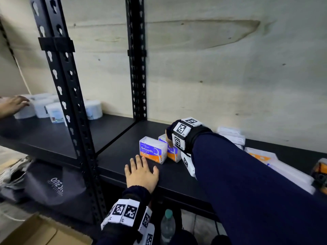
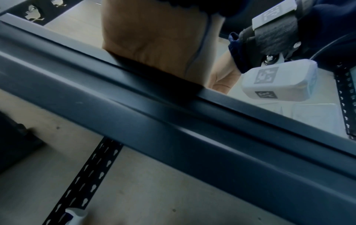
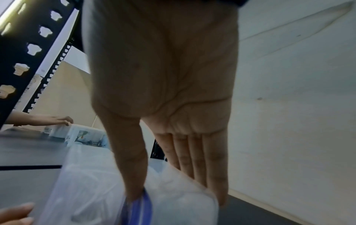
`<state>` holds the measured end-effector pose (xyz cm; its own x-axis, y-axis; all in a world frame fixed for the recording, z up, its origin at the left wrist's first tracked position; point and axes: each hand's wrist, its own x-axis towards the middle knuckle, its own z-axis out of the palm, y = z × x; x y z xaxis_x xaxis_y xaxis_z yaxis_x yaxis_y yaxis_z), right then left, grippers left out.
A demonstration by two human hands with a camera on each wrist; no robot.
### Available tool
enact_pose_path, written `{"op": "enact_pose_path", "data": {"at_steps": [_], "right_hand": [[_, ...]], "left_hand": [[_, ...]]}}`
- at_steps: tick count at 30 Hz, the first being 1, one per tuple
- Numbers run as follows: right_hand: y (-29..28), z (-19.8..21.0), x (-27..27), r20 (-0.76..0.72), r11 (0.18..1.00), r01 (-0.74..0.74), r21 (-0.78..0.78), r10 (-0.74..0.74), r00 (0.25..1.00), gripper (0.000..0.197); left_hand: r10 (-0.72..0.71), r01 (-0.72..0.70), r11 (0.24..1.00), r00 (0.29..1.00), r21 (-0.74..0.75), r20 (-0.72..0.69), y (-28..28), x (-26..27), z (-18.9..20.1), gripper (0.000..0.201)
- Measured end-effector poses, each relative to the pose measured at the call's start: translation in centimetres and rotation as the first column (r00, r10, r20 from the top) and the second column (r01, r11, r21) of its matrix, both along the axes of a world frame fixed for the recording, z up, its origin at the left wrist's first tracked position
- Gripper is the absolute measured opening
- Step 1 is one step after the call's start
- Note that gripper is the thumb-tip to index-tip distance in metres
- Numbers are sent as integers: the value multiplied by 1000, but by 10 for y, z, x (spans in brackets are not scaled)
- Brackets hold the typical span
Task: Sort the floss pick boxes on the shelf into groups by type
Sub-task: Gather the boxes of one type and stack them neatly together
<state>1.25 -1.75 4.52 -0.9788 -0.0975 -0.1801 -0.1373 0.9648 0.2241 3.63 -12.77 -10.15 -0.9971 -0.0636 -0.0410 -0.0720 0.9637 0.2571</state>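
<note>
Two clear floss pick boxes with blue and orange "Smooth" labels stand side by side on the black shelf [image 1: 116, 144]. The left box [image 1: 153, 150] stands free. My right hand [image 1: 169, 139] grips the right box [image 1: 173, 154] from above. In the right wrist view the right hand [image 3: 177, 196] has its thumb on the blue label side and its fingers down the far side of that box [image 3: 183, 210]. My left hand [image 1: 141, 171] lies flat on the shelf's front edge, just in front of the left box, holding nothing. The left wrist view shows only its palm [image 2: 154, 38] on the shelf lip.
Flat white and orange packs [image 1: 265, 160] lie along the shelf to the right. A slotted black upright [image 1: 70, 106] divides the bays. In the left bay another person's hand [image 1: 14, 105] touches white round tubs [image 1: 53, 110]. A water bottle [image 1: 167, 225] and cardboard box [image 1: 44, 232] sit below.
</note>
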Motion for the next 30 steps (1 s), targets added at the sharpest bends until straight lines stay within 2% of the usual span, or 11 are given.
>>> {"op": "enact_pose_path", "data": {"at_steps": [2,5,7,8,10,11,15,19,22,25,30], "right_hand": [[-1,-3,-13,42,997,60,-54,-58,997,31],[18,-12,-55,54,995,-41,-91,46,997,30],[21,12,-32,41,991,-11,-134,17,999,11],[26,22,-21,31,987,-28,-156,33,999,9],[45,43,-5,7,986,-48,-161,49,999,44],[56,53,5,-15,983,-50,-177,48,999,49],[118,70,24,-12,993,-21,-118,20,1000,45],[175,69,37,22,996,76,-40,-75,997,43],[213,56,40,78,988,153,27,-154,985,45],[244,36,38,157,981,168,95,-181,971,46],[271,7,32,296,975,139,171,-185,937,56]], "left_hand": [[-9,9,1000,1000,-9,10,0,1,2,63],[-50,51,998,997,-30,57,-3,2,8,62],[-118,125,990,989,-69,89,-7,4,18,59],[-170,179,979,981,-93,98,-9,6,26,56],[-265,279,950,958,-140,112,-10,11,48,45],[-305,322,932,945,-167,119,-10,15,61,41],[-466,478,852,878,-212,109,1,27,125,30],[-607,601,760,792,-248,58,37,22,177,30],[-655,642,733,755,-223,21,77,4,200,25],[-703,679,682,711,-270,10,122,-23,210,30],[-750,727,562,649,-396,127,193,-69,211,40]]}}
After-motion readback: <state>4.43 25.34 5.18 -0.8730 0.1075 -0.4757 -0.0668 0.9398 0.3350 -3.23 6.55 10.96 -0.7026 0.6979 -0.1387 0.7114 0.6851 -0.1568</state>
